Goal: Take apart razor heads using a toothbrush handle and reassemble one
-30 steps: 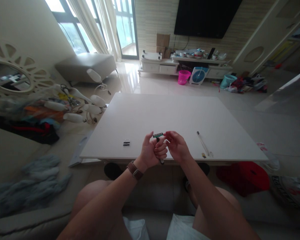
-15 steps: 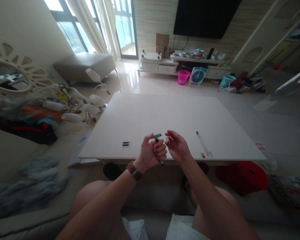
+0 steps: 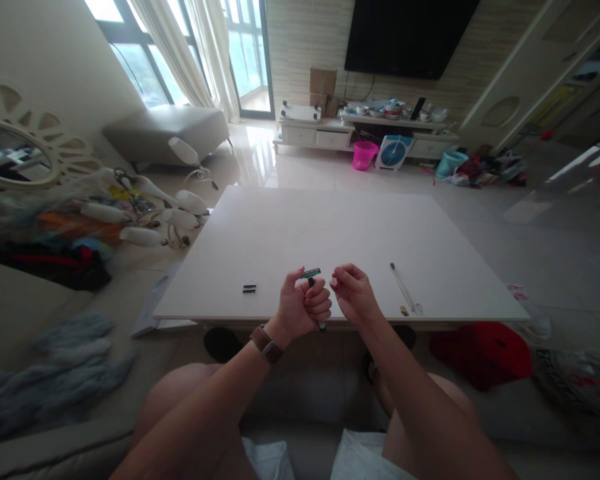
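Note:
My left hand (image 3: pixel 303 307) is wrapped round the handle of a razor (image 3: pixel 311 273) with a green and black head. The head sticks up above the fist, beside the thumb, and the handle's end shows below. Just to the right is my right hand (image 3: pixel 351 291), apart from the razor. Its fingertips are drawn together in a pinch, and whether anything small sits in them cannot be made out. A small clear pack with two dark strips (image 3: pixel 249 287) lies on the white table (image 3: pixel 325 227), left of my hands.
Right of my hands lies a thin pale stick with a dark tip (image 3: pixel 401 285), near a small yellow and black piece (image 3: pixel 405 311). A lamp with several white shades (image 3: pixel 177 217) stands off the table's left edge. A red item (image 3: pixel 503 355) is below the right edge.
The fingers of my right hand have closed from a loose, parted curl into a pinch. My left hand keeps its hold on the razor. The view has shifted slightly.

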A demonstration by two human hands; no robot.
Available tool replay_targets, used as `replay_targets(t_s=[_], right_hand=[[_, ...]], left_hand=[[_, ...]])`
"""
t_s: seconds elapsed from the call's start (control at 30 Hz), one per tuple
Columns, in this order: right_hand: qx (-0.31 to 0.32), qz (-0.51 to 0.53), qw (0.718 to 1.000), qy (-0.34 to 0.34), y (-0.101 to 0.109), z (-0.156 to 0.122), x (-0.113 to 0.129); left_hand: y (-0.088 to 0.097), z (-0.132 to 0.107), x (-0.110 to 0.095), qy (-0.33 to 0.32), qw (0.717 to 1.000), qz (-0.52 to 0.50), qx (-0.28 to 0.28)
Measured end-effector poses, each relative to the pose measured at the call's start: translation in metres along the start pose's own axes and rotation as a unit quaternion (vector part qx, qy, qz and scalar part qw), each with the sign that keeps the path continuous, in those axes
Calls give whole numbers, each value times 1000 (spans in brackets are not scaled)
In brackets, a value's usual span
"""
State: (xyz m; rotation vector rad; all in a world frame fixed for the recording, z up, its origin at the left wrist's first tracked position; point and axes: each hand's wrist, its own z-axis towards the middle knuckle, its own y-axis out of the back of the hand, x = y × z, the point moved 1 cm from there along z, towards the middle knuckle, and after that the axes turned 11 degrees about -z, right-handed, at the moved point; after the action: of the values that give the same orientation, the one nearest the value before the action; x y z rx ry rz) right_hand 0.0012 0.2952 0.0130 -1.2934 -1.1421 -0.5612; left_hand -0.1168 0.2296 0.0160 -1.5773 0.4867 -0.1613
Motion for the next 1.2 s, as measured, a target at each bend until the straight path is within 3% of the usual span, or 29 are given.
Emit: replay_targets(t_s=[0.23, 0.63, 1.2], right_hand=[[-27, 8, 1000, -5, 2, 3, -3], [65, -73, 995, -17, -1, -6, -2], [51, -82, 995, -9, -1, -7, 4]], left_hand=[[0, 0, 1, 1, 1000, 8, 1], [7, 8, 9, -16, 991, 130, -9], [9, 9, 12, -22, 982, 183, -34]])
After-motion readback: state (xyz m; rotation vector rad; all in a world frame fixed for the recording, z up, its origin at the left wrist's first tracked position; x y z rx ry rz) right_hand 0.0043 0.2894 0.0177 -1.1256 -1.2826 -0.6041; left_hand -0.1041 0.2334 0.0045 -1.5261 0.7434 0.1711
